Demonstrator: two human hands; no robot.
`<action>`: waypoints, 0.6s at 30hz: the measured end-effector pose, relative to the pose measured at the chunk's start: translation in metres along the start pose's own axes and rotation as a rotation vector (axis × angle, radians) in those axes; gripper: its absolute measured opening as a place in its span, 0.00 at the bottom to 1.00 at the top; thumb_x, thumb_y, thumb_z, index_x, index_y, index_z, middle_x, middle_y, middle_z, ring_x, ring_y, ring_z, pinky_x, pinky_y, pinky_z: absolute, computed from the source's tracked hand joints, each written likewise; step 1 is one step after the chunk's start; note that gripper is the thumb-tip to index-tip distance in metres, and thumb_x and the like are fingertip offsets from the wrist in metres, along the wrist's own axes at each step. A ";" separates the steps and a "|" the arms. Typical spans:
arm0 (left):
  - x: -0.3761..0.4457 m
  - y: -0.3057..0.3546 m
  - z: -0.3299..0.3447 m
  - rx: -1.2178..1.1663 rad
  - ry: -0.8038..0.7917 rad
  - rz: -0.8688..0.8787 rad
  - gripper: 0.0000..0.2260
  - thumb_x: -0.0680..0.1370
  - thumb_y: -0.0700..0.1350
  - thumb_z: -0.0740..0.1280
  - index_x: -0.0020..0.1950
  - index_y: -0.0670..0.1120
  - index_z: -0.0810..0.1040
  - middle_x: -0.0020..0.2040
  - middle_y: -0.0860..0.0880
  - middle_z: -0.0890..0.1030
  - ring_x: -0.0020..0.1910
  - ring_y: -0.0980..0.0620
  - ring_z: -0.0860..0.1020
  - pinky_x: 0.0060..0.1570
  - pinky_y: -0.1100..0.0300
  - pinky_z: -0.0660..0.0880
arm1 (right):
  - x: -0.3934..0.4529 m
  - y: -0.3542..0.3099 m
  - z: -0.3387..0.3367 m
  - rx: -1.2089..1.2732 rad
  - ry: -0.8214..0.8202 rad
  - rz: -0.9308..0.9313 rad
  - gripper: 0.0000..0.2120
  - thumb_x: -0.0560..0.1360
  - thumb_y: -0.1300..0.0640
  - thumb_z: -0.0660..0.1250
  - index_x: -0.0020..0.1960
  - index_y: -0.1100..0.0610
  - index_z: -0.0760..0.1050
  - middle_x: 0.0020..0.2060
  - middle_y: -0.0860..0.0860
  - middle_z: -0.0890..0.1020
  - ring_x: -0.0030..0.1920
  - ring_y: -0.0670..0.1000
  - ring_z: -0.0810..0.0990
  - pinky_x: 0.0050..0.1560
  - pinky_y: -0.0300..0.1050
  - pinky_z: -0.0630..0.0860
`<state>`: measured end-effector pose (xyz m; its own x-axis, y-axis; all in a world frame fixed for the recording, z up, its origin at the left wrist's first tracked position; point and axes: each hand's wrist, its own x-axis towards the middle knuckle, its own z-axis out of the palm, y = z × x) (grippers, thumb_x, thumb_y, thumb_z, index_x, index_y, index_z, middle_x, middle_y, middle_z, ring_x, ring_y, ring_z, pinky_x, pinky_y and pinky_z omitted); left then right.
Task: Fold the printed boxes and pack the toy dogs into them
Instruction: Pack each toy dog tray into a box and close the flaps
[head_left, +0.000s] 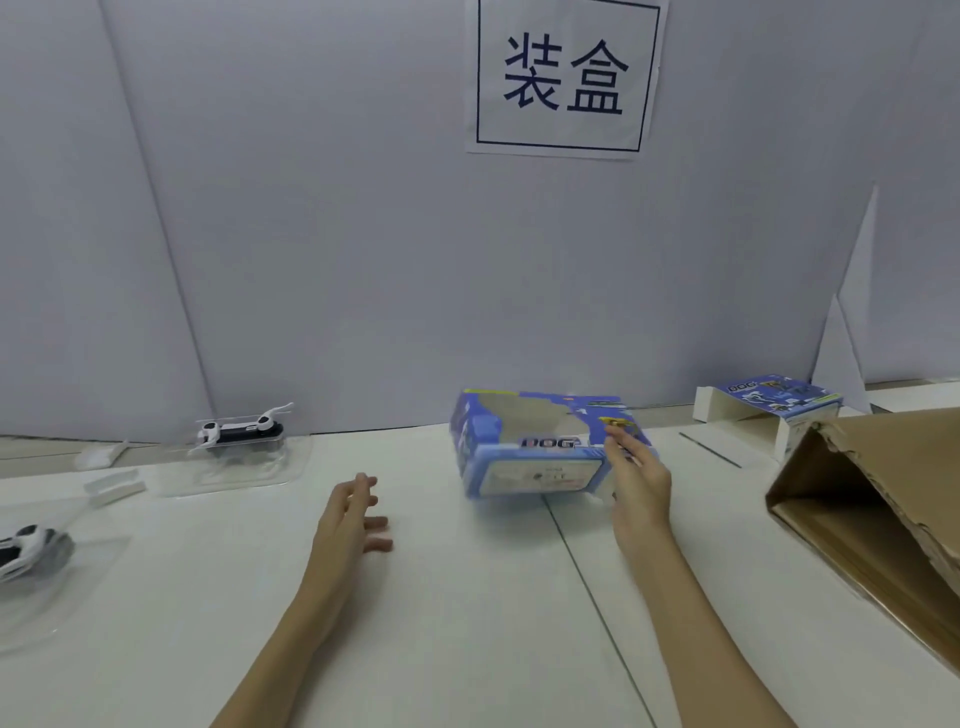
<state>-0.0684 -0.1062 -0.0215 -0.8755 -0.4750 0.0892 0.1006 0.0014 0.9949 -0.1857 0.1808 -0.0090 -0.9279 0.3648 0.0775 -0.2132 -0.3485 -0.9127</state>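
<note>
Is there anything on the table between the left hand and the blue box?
No. In the head view, only bare white table lies between the left hand and the blue box, whose right end the right hand touches.

Folded box (540, 441) sitting mid-bench (467, 597); toy dogs (241, 428) lying far left in trays; second box (769, 410) lying behind carton (883, 499) at right; sign (563, 75) hanging behind.

A paper sign (563, 78) hangs on the grey partition (311, 234); brown carton (883, 509) lies right.
</note>
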 end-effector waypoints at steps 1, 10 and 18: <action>0.000 0.003 0.000 -0.019 -0.009 -0.015 0.19 0.86 0.56 0.58 0.66 0.44 0.77 0.64 0.39 0.77 0.57 0.37 0.81 0.49 0.47 0.81 | -0.004 -0.001 0.005 -0.009 -0.044 -0.007 0.07 0.80 0.65 0.69 0.54 0.56 0.82 0.45 0.44 0.86 0.50 0.52 0.82 0.43 0.37 0.79; -0.022 0.024 0.011 -0.099 -0.417 -0.099 0.32 0.69 0.70 0.72 0.71 0.62 0.74 0.63 0.54 0.84 0.58 0.46 0.85 0.49 0.50 0.83 | -0.068 -0.010 0.042 -0.151 -0.511 -0.112 0.11 0.83 0.63 0.66 0.64 0.55 0.75 0.39 0.54 0.87 0.45 0.55 0.88 0.35 0.41 0.80; -0.031 0.025 0.019 -0.212 -0.036 0.132 0.25 0.76 0.53 0.73 0.72 0.61 0.71 0.70 0.53 0.76 0.55 0.45 0.85 0.50 0.45 0.83 | -0.085 0.002 0.055 -0.319 -0.389 -0.224 0.24 0.75 0.47 0.74 0.67 0.52 0.71 0.61 0.50 0.79 0.60 0.49 0.80 0.59 0.44 0.79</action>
<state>-0.0480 -0.0752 0.0019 -0.8642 -0.4510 0.2232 0.3089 -0.1252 0.9428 -0.1241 0.1015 0.0051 -0.9281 0.0323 0.3709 -0.3710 0.0017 -0.9286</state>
